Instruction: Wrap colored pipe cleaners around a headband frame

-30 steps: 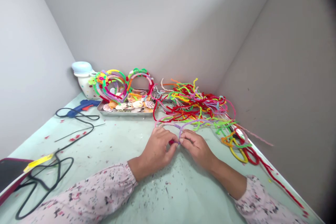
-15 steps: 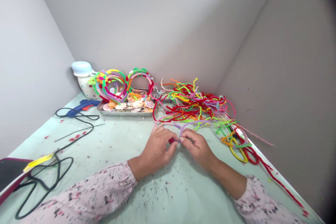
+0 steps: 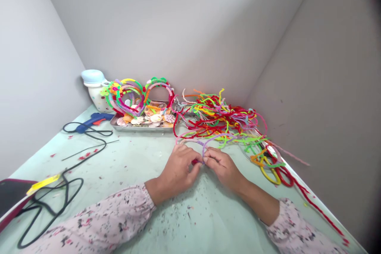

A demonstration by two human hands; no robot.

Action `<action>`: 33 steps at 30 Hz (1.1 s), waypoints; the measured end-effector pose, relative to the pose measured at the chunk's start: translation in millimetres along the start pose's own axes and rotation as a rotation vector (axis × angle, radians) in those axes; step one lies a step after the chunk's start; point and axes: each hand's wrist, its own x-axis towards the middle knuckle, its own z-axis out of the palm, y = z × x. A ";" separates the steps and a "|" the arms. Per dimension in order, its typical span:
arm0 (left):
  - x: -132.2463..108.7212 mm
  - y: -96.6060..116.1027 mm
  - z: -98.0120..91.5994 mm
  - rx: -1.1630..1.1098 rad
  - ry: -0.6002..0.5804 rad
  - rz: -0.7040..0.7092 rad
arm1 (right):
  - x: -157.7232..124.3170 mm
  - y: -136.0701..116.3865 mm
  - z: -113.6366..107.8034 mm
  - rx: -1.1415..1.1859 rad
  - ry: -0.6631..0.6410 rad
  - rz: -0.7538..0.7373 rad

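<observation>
My left hand [image 3: 178, 170] and my right hand [image 3: 222, 168] meet at the middle of the pale green table, fingertips pinching a lilac chenille pipe cleaner [image 3: 204, 150]. The stem arcs up and away from my fingers towards the heap behind. A small red fuzzy bit [image 3: 194, 162] shows at my left fingertips, partly hidden by them. Just beyond my hands lies a tangled heap of multicoloured pipe cleaners [image 3: 217, 117].
Pipe-cleaner headbands [image 3: 137, 95] lean behind a steel tray [image 3: 143, 129] of seashells. A white jar [image 3: 97, 101] stands in the corner. To the left lie a blue glue gun [image 3: 95, 120] with its black cord [image 3: 86, 147] and a dark tablet [image 3: 12, 198]. Grey walls bound the back and sides.
My hands stay pinched together at almost the same spot, with only a slight shift of the fingers and the lilac stem.
</observation>
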 end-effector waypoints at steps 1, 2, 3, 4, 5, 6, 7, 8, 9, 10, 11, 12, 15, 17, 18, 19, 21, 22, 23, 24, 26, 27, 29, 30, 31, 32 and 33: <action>0.0 0.1 0.1 -0.002 -0.001 -0.002 | -0.2 -0.1 0.1 -0.001 0.003 0.001; 0.1 0.2 0.1 -0.004 0.001 -0.005 | -0.5 -0.4 0.2 -0.001 0.014 0.001; 0.3 0.3 0.0 -0.007 0.008 -0.009 | -0.8 -0.9 0.3 0.001 0.031 -0.001; 0.5 0.4 -0.2 -0.011 0.019 -0.014 | -1.2 -1.6 0.4 0.004 0.053 -0.002; 0.8 0.7 -0.6 -0.016 0.034 -0.020 | -1.6 -2.5 0.5 0.008 0.081 -0.004; 1.2 1.1 -1.1 -0.024 0.053 -0.027 | -2.0 -3.5 0.4 0.014 0.109 -0.009; 1.6 1.6 -1.8 -0.033 0.074 -0.034 | -2.5 -4.5 0.2 0.020 0.137 -0.015; 2.0 2.2 -2.6 -0.044 0.093 -0.042 | -2.9 -5.5 0.1 0.024 0.165 -0.025; 2.2 2.8 -3.4 -0.056 0.109 -0.049 | -3.3 -6.2 -0.1 0.026 0.190 -0.036; 2.4 3.4 -4.0 -0.066 0.123 -0.053 | -3.7 -6.7 -0.2 0.024 0.214 -0.050; 2.4 3.9 -4.6 -0.075 0.134 -0.057 | -4.0 -7.0 -0.2 0.019 0.237 -0.064; 2.3 4.3 -4.9 -0.081 0.139 -0.060 | -4.3 -7.0 0.0 0.011 0.257 -0.077; 1.6 4.9 -5.2 -0.091 0.144 -0.071 | -4.6 -6.0 0.7 -0.021 0.289 -0.115; 1.5 4.9 -5.0 -0.090 0.148 -0.084 | -4.6 -5.2 1.2 -0.039 0.300 -0.147; 1.6 4.9 -4.9 -0.090 0.148 -0.087 | -4.6 -4.9 1.4 -0.046 0.304 -0.163; 1.7 4.9 -4.9 -0.090 0.149 -0.090 | -4.7 -4.7 1.4 -0.051 0.307 -0.175; 2.0 4.9 -4.8 -0.088 0.147 -0.093 | -4.8 -4.4 1.4 -0.057 0.307 -0.189; 2.1 4.8 -4.8 -0.086 0.146 -0.096 | -4.8 -4.3 1.3 -0.059 0.303 -0.194; 2.1 4.7 -4.7 -0.083 0.144 -0.098 | -4.8 -4.1 1.3 -0.060 0.297 -0.200; 2.0 4.6 -4.6 -0.081 0.141 -0.100 | -4.7 -3.8 1.2 -0.061 0.291 -0.206; 1.8 4.3 -4.3 -0.079 0.138 -0.101 | -4.5 -3.1 1.2 -0.062 0.284 -0.218; 1.6 4.2 -4.2 -0.079 0.137 -0.101 | -4.3 -2.7 1.3 -0.063 0.283 -0.221; 1.5 4.2 -4.1 -0.079 0.138 -0.102 | -3.9 -1.9 1.4 -0.064 0.287 -0.225; 1.5 4.2 -4.1 -0.079 0.139 -0.103 | -3.8 -1.7 1.4 -0.064 0.290 -0.226; 1.5 4.3 -4.2 -0.080 0.139 -0.103 | -3.6 -1.5 1.4 -0.064 0.292 -0.226; 1.6 4.4 -4.3 -0.082 0.139 -0.103 | -3.6 -1.3 1.4 -0.064 0.294 -0.228; 1.6 4.4 -4.5 -0.084 0.141 -0.102 | -3.5 -1.3 1.4 -0.065 0.296 -0.230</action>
